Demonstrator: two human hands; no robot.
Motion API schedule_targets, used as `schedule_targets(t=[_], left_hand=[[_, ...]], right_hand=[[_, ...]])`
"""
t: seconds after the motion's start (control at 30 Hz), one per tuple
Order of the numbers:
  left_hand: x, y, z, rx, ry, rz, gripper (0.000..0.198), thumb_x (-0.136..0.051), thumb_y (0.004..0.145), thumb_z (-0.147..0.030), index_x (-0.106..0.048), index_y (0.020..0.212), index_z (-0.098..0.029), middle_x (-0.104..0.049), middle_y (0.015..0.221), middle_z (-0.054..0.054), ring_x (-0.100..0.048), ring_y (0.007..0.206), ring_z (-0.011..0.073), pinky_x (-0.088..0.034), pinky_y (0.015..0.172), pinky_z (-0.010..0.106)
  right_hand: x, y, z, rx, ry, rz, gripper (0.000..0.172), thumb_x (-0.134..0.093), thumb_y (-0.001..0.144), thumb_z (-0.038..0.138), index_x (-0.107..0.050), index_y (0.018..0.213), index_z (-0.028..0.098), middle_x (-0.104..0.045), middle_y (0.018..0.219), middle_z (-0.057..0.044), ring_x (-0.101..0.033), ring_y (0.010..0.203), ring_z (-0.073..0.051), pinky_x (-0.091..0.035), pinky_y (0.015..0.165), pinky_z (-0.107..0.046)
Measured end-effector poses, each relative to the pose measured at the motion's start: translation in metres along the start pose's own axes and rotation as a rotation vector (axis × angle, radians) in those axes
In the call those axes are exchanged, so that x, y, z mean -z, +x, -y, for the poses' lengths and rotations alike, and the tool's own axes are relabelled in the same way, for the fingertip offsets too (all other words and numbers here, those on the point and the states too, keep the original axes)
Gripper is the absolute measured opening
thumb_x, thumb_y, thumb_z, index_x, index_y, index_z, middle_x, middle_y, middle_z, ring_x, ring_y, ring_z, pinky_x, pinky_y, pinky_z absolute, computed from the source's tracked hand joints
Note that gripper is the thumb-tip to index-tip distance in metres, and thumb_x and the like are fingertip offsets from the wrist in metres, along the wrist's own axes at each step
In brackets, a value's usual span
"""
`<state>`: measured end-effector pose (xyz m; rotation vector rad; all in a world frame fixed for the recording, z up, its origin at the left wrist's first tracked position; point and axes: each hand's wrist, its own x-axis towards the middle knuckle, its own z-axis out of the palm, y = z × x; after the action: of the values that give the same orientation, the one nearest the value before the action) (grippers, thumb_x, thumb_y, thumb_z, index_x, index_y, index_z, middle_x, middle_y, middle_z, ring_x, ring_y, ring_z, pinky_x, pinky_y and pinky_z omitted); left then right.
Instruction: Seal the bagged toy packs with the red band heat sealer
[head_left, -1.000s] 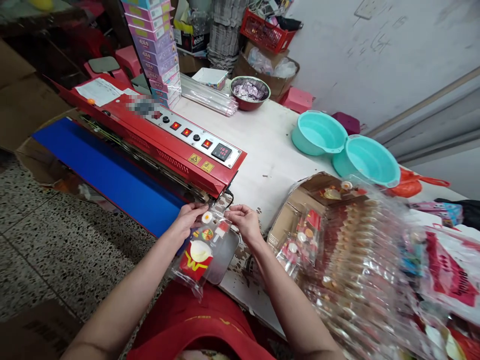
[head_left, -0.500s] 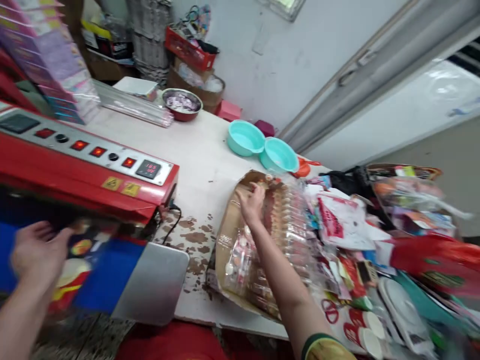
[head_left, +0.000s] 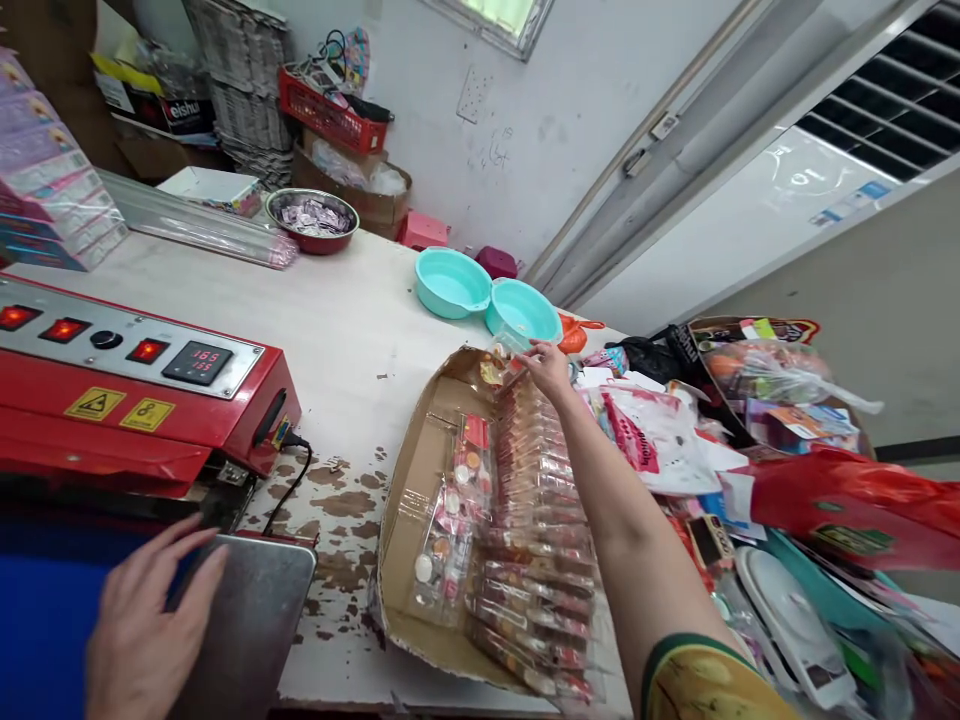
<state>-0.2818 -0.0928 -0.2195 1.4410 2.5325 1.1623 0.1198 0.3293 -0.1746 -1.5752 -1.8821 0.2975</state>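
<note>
My left hand [head_left: 154, 620], fingers stretched and holding nothing, is over the blue belt [head_left: 45, 630] and the edge of the grey metal plate [head_left: 251, 610] of a red sealing machine [head_left: 142, 420]. My right hand [head_left: 546, 368] reaches to the far end of a shallow cardboard box [head_left: 412, 450]. Its fingertips are closed on the edge of a clear plastic pack [head_left: 501, 362] with small colourful contents. A long row of similar packs [head_left: 532, 470] stands packed along the box's right side. Several more packs [head_left: 450, 530] lie flat in its middle.
Two turquoise basins [head_left: 452, 285] stand beyond the box. A bowl of small sachets [head_left: 315, 222], clear plastic sheeting [head_left: 202, 225] and stacked boxes [head_left: 52, 180] are at the back left. Bags and clutter, with a red bag [head_left: 847, 510], crowd the right. A black cable [head_left: 289, 490] leaves the machine.
My right hand has moved to the box's far end and closed on a pack. The pack beneath my left hand on the belt is out of sight. The view has shifted right.
</note>
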Motion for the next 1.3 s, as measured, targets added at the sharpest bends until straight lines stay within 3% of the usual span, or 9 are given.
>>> schedule_targets(t=[0.13, 0.23, 0.4, 0.5, 0.63, 0.87, 1.0, 1.17, 1.3], left_hand=[[-0.024, 0.016, -0.057, -0.102, -0.212, 0.183, 0.026, -0.054, 0.084, -0.045, -0.061, 0.102, -0.027, -0.065, 0.112, 0.004, -0.059, 0.107, 0.0247, -0.044, 0.098, 0.042], [-0.035, 0.036, -0.107, -0.094, -0.340, 0.314, 0.034, -0.058, 0.082, -0.042, -0.057, 0.112, -0.025, -0.064, 0.117, 0.005, -0.059, 0.110, 0.0223, -0.044, 0.097, 0.037], [-0.036, 0.058, -0.155, 0.007, -0.451, 0.538, 0.047, -0.071, 0.069, -0.042, -0.046, 0.104, -0.023, -0.064, 0.112, 0.007, -0.063, 0.099, 0.0227, -0.049, 0.080, 0.032], [-0.026, 0.053, -0.145, 0.032, -0.300, 0.570, 0.038, -0.069, 0.070, -0.036, -0.044, 0.096, -0.023, -0.063, 0.085, 0.001, -0.063, 0.075, 0.0195, -0.044, 0.065, 0.028], [-0.008, 0.045, -0.108, 0.053, -0.176, 0.496, 0.023, -0.060, 0.075, -0.026, -0.042, 0.088, -0.023, -0.056, 0.076, -0.002, -0.059, 0.069, 0.0165, -0.039, 0.062, 0.026], [0.006, 0.046, -0.053, 0.296, -0.700, 0.597, 0.034, -0.069, 0.073, -0.033, -0.044, 0.093, -0.022, -0.064, 0.087, 0.001, -0.064, 0.078, 0.0152, -0.046, 0.068, 0.024], [0.009, 0.043, -0.040, 0.516, -0.881, 0.571, 0.047, -0.079, 0.064, -0.035, -0.048, 0.096, -0.020, -0.065, 0.076, -0.002, -0.061, 0.064, 0.0127, -0.045, 0.059, 0.022], [0.028, 0.043, -0.028, 0.717, -1.128, 0.814, 0.054, -0.082, 0.063, -0.034, -0.062, 0.108, -0.012, -0.071, 0.095, 0.009, -0.066, 0.079, 0.0161, -0.050, 0.069, 0.024], [0.037, 0.043, -0.019, 0.804, -1.180, 0.839, 0.050, -0.085, 0.058, -0.028, -0.068, 0.101, -0.009, -0.072, 0.093, 0.011, -0.067, 0.078, 0.0167, -0.051, 0.073, 0.025]], right_hand=[[0.047, -0.035, 0.046, 0.051, 0.425, -0.072, 0.021, -0.074, 0.069, 0.037, -0.070, 0.072, 0.017, -0.074, 0.089, -0.009, -0.067, 0.088, -0.024, -0.050, 0.083, -0.037], [0.070, -0.080, 0.091, 0.030, 0.590, 0.030, 0.021, -0.080, 0.065, 0.036, -0.074, 0.075, 0.019, -0.075, 0.087, -0.007, -0.069, 0.085, -0.024, -0.052, 0.081, -0.038], [0.040, -0.166, 0.156, -0.142, 0.889, 0.405, 0.017, -0.083, 0.062, 0.034, -0.075, 0.070, 0.021, -0.076, 0.083, -0.007, -0.070, 0.082, -0.023, -0.054, 0.080, -0.038], [0.003, -0.208, 0.183, -0.239, 0.989, 0.526, 0.018, -0.085, 0.060, 0.034, -0.074, 0.067, 0.021, -0.075, 0.081, -0.007, -0.070, 0.083, -0.024, -0.054, 0.081, -0.039], [-0.028, -0.238, 0.204, -0.325, 1.010, 0.621, 0.021, -0.085, 0.058, 0.037, -0.074, 0.066, 0.021, -0.075, 0.080, -0.007, -0.070, 0.082, -0.024, -0.053, 0.080, -0.038], [-0.047, -0.246, 0.229, -0.360, 1.012, 0.757, 0.023, -0.086, 0.055, 0.036, -0.073, 0.064, 0.020, -0.075, 0.080, -0.006, -0.068, 0.078, -0.021, -0.053, 0.076, -0.035], [-0.059, -0.253, 0.237, -0.352, 1.055, 0.794, 0.023, -0.087, 0.055, 0.036, -0.073, 0.064, 0.021, -0.075, 0.080, -0.005, -0.069, 0.080, -0.021, -0.053, 0.079, -0.035], [-0.076, -0.265, 0.238, -0.352, 1.066, 0.785, 0.023, -0.087, 0.056, 0.038, -0.074, 0.066, 0.021, -0.075, 0.081, -0.005, -0.069, 0.083, -0.022, -0.052, 0.081, -0.036], [-0.084, -0.272, 0.241, -0.367, 1.064, 0.820, 0.025, -0.086, 0.055, 0.040, -0.074, 0.065, 0.021, -0.075, 0.083, -0.006, -0.069, 0.085, -0.023, -0.052, 0.082, -0.037]])
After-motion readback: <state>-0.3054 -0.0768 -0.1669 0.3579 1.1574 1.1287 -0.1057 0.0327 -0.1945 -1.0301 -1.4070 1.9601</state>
